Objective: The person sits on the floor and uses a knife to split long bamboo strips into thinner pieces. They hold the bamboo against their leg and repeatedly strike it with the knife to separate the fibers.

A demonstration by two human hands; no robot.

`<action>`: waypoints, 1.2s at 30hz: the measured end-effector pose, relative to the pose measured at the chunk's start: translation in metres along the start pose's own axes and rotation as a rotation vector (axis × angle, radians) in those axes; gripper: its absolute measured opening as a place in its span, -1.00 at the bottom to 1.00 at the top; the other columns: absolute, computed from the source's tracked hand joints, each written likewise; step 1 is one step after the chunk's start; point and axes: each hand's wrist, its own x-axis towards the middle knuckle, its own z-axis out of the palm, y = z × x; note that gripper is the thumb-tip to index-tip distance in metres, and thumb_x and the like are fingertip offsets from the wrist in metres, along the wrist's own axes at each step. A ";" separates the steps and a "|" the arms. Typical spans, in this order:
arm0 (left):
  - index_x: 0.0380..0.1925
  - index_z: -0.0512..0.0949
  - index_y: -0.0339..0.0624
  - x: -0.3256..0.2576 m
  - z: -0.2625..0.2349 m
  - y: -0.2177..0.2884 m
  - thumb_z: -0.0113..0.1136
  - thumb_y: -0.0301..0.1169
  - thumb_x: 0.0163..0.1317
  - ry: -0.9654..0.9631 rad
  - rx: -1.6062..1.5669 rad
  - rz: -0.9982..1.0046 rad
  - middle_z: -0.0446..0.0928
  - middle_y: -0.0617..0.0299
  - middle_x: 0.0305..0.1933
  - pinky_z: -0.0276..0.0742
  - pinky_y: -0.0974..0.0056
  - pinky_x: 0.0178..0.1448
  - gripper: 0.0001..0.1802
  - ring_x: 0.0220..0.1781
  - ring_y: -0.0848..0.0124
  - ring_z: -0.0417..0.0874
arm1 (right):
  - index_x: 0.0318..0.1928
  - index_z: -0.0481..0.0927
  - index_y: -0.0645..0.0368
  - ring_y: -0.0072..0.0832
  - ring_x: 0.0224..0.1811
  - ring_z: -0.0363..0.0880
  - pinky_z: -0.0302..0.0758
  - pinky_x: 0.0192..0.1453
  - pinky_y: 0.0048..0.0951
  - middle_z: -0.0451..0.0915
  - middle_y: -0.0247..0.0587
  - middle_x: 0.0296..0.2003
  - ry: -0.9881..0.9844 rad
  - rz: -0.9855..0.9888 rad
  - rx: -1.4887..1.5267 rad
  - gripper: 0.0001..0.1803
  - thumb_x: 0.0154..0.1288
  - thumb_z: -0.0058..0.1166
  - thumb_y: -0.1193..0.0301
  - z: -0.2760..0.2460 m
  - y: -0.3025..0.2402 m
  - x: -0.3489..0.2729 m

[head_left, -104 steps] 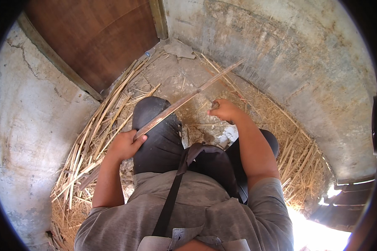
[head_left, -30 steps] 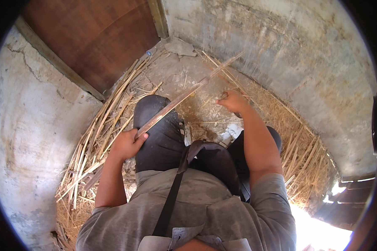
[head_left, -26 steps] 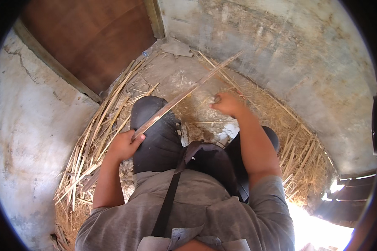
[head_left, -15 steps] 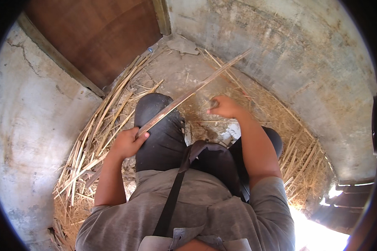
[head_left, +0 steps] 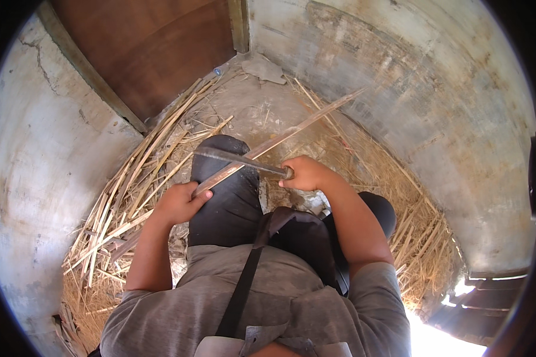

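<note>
The fingers of the left hand point(head_left: 183, 204) are closed round the near end of a long wooden strip point(head_left: 298, 128), thumb along its top. Those of the right hand point(head_left: 305, 174) are wrapped about the handle of a long blade point(head_left: 220, 154), which points between nine and ten o'clock and crosses the strip over the dark-trousered left leg point(head_left: 217, 214); whether its edge touches the wood I can't tell from where I stand.

The strip runs out from the left hand toward two o'clock, its far tip thin and apparently splintered. I'd judge the work partway: pale, bared patches show near the left hand, and the greater length beyond the blade is brown and rough, so most of it looks left to do.

Further out, pale slats point(head_left: 152, 163) lie heaped from nine to eleven o'clock; whether they are finished pieces or scrap isn't clear. Straw and shavings point(head_left: 420, 238) spread toward three and four, and a brown door point(head_left: 149, 56) stands at eleven.
</note>
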 end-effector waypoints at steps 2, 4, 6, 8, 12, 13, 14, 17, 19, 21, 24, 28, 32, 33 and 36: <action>-0.42 0.55 -0.30 -0.001 -0.001 0.001 0.22 0.16 0.38 -0.012 -0.012 -0.014 0.59 -0.14 -0.48 0.52 -0.04 -0.21 -0.37 -0.37 -0.10 0.64 | 0.09 0.67 0.28 0.03 -0.01 0.69 0.58 0.10 -0.11 0.70 0.18 -0.11 -0.024 0.038 -0.007 -0.36 0.15 0.41 0.05 -0.009 0.007 0.003; -0.41 0.56 -0.30 -0.003 -0.001 0.004 0.21 0.15 0.39 -0.003 0.000 -0.029 0.59 -0.14 -0.47 0.53 -0.04 -0.20 -0.38 -0.36 -0.11 0.65 | 0.11 0.66 0.29 0.03 -0.01 0.69 0.58 0.10 -0.11 0.70 0.18 -0.10 0.061 0.127 0.012 -0.33 0.15 0.42 0.03 -0.015 0.024 -0.002; -0.40 0.56 -0.30 -0.003 -0.001 0.006 0.21 0.15 0.39 -0.003 0.012 -0.025 0.60 -0.14 -0.46 0.53 -0.05 -0.19 -0.38 -0.34 -0.12 0.65 | 0.14 0.65 0.29 0.02 0.01 0.70 0.58 0.12 -0.12 0.71 0.17 -0.08 0.256 0.259 0.054 -0.30 0.14 0.42 0.02 -0.015 0.053 -0.006; -0.38 0.57 -0.31 0.000 -0.003 0.007 0.21 0.15 0.39 -0.015 0.029 0.001 0.61 -0.15 -0.45 0.53 -0.05 -0.18 -0.38 -0.32 -0.13 0.66 | 0.18 0.63 0.29 0.02 0.05 0.69 0.57 0.16 -0.12 0.71 0.17 -0.05 0.344 0.413 0.139 -0.26 0.14 0.42 0.00 -0.018 0.081 -0.010; -0.38 0.57 -0.31 0.000 -0.004 0.006 0.20 0.16 0.38 -0.022 0.030 -0.019 0.61 -0.16 -0.44 0.53 -0.07 -0.17 -0.37 -0.31 -0.14 0.67 | 0.20 0.62 0.28 0.03 0.13 0.67 0.55 0.22 -0.13 0.71 0.16 0.00 0.329 0.466 0.165 -0.25 0.15 0.41 -0.02 -0.028 0.065 -0.016; -0.39 0.57 -0.31 0.000 -0.001 0.002 0.20 0.16 0.38 -0.009 0.029 -0.010 0.61 -0.16 -0.44 0.53 -0.07 -0.17 -0.37 -0.31 -0.14 0.67 | 0.19 0.63 0.28 0.03 0.13 0.66 0.56 0.22 -0.12 0.71 0.16 0.00 0.317 0.406 0.111 -0.26 0.15 0.41 -0.01 -0.026 0.056 -0.016; -0.39 0.57 -0.31 -0.001 0.001 0.000 0.19 0.16 0.38 0.004 0.028 -0.001 0.61 -0.16 -0.43 0.53 -0.07 -0.17 -0.37 -0.31 -0.14 0.67 | 0.18 0.64 0.27 0.03 0.13 0.66 0.56 0.22 -0.12 0.70 0.17 0.00 0.303 0.346 0.057 -0.27 0.16 0.41 -0.01 -0.021 0.046 -0.014; -0.39 0.57 -0.30 0.001 -0.001 0.004 0.18 0.17 0.38 -0.002 0.048 0.003 0.61 -0.17 -0.44 0.53 -0.07 -0.17 -0.36 -0.32 -0.14 0.66 | 0.14 0.65 0.26 0.05 0.12 0.66 0.56 0.22 -0.11 0.69 0.19 0.00 0.139 0.171 -0.015 -0.31 0.16 0.40 0.01 -0.004 0.028 -0.002; -0.41 0.55 -0.31 0.000 0.001 0.003 0.23 0.12 0.39 0.017 0.038 0.002 0.56 -0.10 -0.49 0.49 0.00 -0.23 -0.39 -0.40 -0.02 0.58 | 0.13 0.66 0.26 0.06 0.11 0.66 0.56 0.21 -0.11 0.69 0.19 0.00 0.028 0.078 -0.015 -0.33 0.16 0.39 0.02 0.002 0.011 0.004; -0.41 0.55 -0.31 -0.001 0.001 0.003 0.23 0.13 0.39 0.017 0.028 -0.008 0.56 -0.10 -0.49 0.49 0.01 -0.23 -0.39 -0.41 -0.02 0.58 | 0.13 0.66 0.25 0.07 0.10 0.66 0.56 0.20 -0.10 0.69 0.20 -0.01 -0.040 0.031 0.007 -0.34 0.17 0.38 0.03 0.004 -0.002 0.001; -0.39 0.56 -0.30 -0.003 0.001 0.004 0.19 0.19 0.38 0.004 0.018 -0.029 0.60 -0.16 -0.46 0.53 -0.06 -0.18 -0.35 -0.34 -0.14 0.66 | 0.11 0.67 0.26 0.06 0.09 0.66 0.56 0.19 -0.10 0.69 0.19 -0.01 -0.032 0.034 -0.009 -0.34 0.15 0.39 0.01 -0.001 0.012 0.002; -0.39 0.56 -0.31 -0.004 0.001 0.008 0.19 0.18 0.38 0.023 0.029 -0.017 0.60 -0.16 -0.46 0.54 -0.06 -0.19 -0.35 -0.34 -0.14 0.67 | 0.14 0.65 0.28 0.06 0.08 0.67 0.57 0.17 -0.09 0.70 0.19 -0.02 0.203 0.222 -0.002 -0.30 0.15 0.39 0.00 -0.015 0.048 -0.008; -0.39 0.56 -0.31 -0.002 -0.002 0.011 0.20 0.17 0.38 0.010 0.037 -0.018 0.60 -0.16 -0.46 0.54 -0.07 -0.18 -0.36 -0.33 -0.14 0.67 | 0.20 0.62 0.29 0.06 0.12 0.67 0.55 0.22 -0.10 0.70 0.20 0.00 0.367 0.440 0.130 -0.25 0.16 0.38 -0.02 -0.018 0.075 -0.009; -0.39 0.56 -0.30 -0.002 -0.001 0.010 0.20 0.17 0.38 0.021 0.035 -0.013 0.60 -0.16 -0.46 0.54 -0.07 -0.18 -0.36 -0.33 -0.14 0.67 | 0.21 0.61 0.30 0.06 0.13 0.66 0.55 0.23 -0.10 0.70 0.20 0.01 0.382 0.472 0.153 -0.24 0.16 0.38 -0.03 -0.019 0.072 -0.009; -0.40 0.57 -0.30 -0.002 0.002 0.005 0.20 0.17 0.38 0.043 0.038 0.002 0.60 -0.16 -0.46 0.54 -0.07 -0.19 -0.36 -0.33 -0.14 0.67 | 0.21 0.60 0.33 0.06 0.14 0.66 0.54 0.26 -0.11 0.69 0.20 0.02 0.345 0.343 0.016 -0.23 0.15 0.39 -0.01 -0.016 0.053 -0.008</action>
